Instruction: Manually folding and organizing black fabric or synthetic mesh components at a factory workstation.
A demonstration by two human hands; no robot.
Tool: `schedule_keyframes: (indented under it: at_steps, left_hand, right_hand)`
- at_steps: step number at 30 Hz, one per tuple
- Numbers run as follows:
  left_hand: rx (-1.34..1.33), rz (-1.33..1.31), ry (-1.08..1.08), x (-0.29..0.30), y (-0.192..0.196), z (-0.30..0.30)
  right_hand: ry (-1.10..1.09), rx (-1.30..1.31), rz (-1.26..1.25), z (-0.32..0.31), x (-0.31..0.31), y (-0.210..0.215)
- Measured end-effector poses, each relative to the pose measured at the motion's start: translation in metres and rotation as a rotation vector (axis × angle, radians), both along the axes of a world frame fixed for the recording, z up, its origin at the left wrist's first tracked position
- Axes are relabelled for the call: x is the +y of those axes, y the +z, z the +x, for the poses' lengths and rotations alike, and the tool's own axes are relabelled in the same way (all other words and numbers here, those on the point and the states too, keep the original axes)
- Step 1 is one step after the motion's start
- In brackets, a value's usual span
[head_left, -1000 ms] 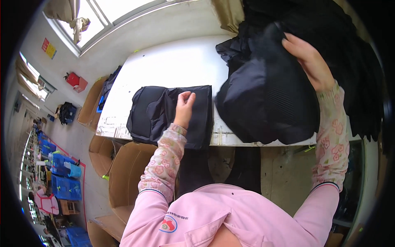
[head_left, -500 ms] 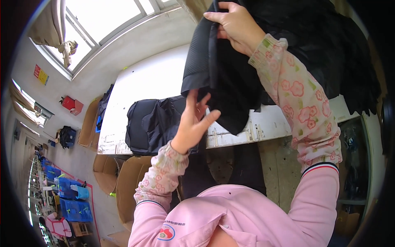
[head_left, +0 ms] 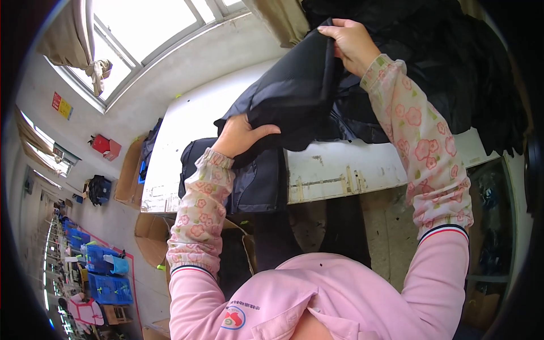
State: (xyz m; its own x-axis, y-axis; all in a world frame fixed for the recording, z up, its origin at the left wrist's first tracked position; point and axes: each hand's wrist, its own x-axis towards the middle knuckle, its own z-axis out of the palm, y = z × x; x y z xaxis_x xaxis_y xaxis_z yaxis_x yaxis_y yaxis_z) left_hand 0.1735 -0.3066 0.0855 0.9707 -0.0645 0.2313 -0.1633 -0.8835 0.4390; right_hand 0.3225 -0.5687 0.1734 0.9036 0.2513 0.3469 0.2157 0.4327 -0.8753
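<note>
1. Right hand [head_left: 352, 42] pinching the top edge of a black fabric piece [head_left: 294, 96], fingers curled tight over the fold, lifting it high above the white table [head_left: 192, 113].
2. Left hand [head_left: 241, 135] gripping the lower corner of that same black fabric piece, thumb stretching across the front, fingers tucked behind the cloth and out of sight.
3. Hanging stretched and slanting between the two hands, upper end far from the body, lower end near the table's front edge.
4. Lying flat below the left hand, a folded dark garment [head_left: 249, 181], its near end drooping over the table edge.
5. Heaping up at the far right of the table, a pile of black cloth [head_left: 453, 68], spilling past the right forearm in its floral sleeve [head_left: 419, 130].
6. Sitting under the table at the left, open cardboard boxes [head_left: 150, 238]; farther left on the floor, blue crates [head_left: 107, 277].
7. Glowing bright overhead at the upper left, a window [head_left: 153, 28] with a knotted curtain [head_left: 85, 51].
</note>
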Motion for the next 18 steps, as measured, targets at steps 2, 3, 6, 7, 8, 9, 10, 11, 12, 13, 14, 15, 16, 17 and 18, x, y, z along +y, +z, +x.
schedule_keyframes:
  at_steps: [2, 3, 6, 7, 8, 9, 10, 11, 12, 13, 14, 15, 16, 17, 18]
  left_hand:
    - [-0.022, -0.319, -0.374, -0.009, 0.019, -0.016]
    - [-0.062, -0.487, -0.407, -0.008, 0.012, -0.021]
    - [0.182, -0.547, -0.224, -0.004, 0.012, -0.042]
    - [0.172, -0.650, -0.242, -0.010, 0.012, -0.051]
    - [0.179, -0.652, -0.242, -0.010, 0.007, -0.058]
    - [0.217, -0.716, -0.247, -0.005, 0.001, -0.066]
    - [0.254, -0.781, -0.251, 0.001, -0.008, -0.072]
    - [0.311, -0.834, -0.285, 0.011, -0.024, -0.075]
    - [0.323, -0.843, -0.279, 0.015, -0.042, -0.071]
    - [0.239, -1.109, -0.217, 0.015, -0.060, -0.064]
    - [0.157, -1.375, -0.129, 0.012, -0.080, -0.061]
    - [0.149, -1.482, 0.014, 0.000, -0.096, -0.044]
    - [0.152, -1.561, 0.028, -0.018, -0.102, -0.032]
    - [0.141, -1.676, 0.244, -0.002, -0.108, -0.049]
    - [0.170, -1.742, 0.053, -0.035, -0.105, -0.038]
  right_hand:
    - [-0.151, 0.058, -0.121, 0.014, -0.018, -0.004]
    - [-0.189, 0.079, -0.078, 0.022, -0.019, -0.008]
    - [-0.182, 0.103, 0.005, 0.046, -0.045, -0.026]
    - [-0.106, 0.132, 0.023, 0.050, -0.053, -0.028]
    - [-0.032, 0.163, 0.041, 0.053, -0.058, -0.032]
    - [0.014, 0.162, 0.030, 0.045, -0.051, -0.032]
    - [0.019, 0.170, 0.028, 0.034, -0.041, -0.029]
    - [0.094, 0.127, 0.025, 0.023, -0.030, -0.028]
    - [0.166, 0.086, 0.020, 0.014, -0.020, -0.022]
    - [0.144, 0.152, -0.056, 0.010, -0.014, -0.014]
    - [0.127, 0.235, -0.135, 0.006, -0.007, -0.005]
    - [0.363, 0.176, -0.063, -0.005, 0.004, 0.023]
    - [0.598, 0.123, 0.022, -0.009, 0.010, 0.034]
    - [0.670, 0.187, 0.041, -0.067, 0.045, 0.029]
    - [0.615, 0.199, 0.024, -0.121, 0.035, 0.040]
